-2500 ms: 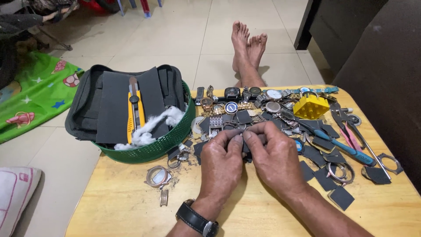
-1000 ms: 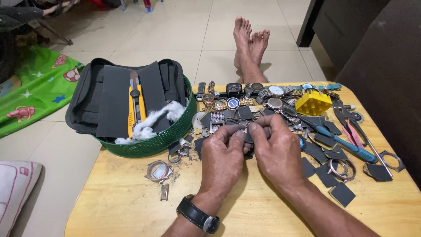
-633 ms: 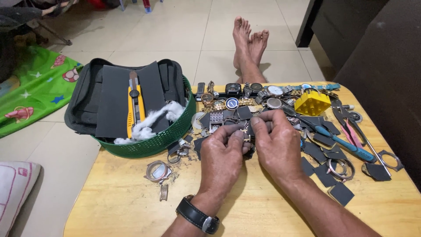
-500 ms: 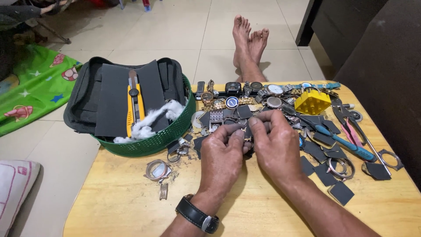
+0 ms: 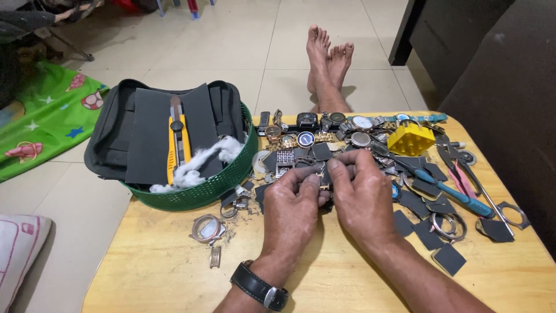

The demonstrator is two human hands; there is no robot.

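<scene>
My left hand (image 5: 292, 206) and my right hand (image 5: 362, 194) meet over the middle of a low wooden table (image 5: 162, 272). Together their fingertips pinch a small metal watch part (image 5: 324, 177), mostly hidden by the fingers. A black wristwatch (image 5: 259, 285) sits on my left wrist. Behind the hands lies a row of watches (image 5: 324, 130) and dark grey square pads (image 5: 417, 206). A loose watch case (image 5: 207, 228) and a short band piece (image 5: 215, 255) lie left of my left hand.
A green mesh basket (image 5: 194, 194) at the table's left holds a black pouch, a yellow utility knife (image 5: 176, 139) and white cotton. A yellow block (image 5: 410, 139), blue-handled tool (image 5: 449, 190), pink tweezers and scissors lie right. My bare feet (image 5: 327, 58) rest on the tiled floor.
Both hands stay together at the same spot; the fingers have shifted slightly on the small part. Nothing else on the table has moved.
</scene>
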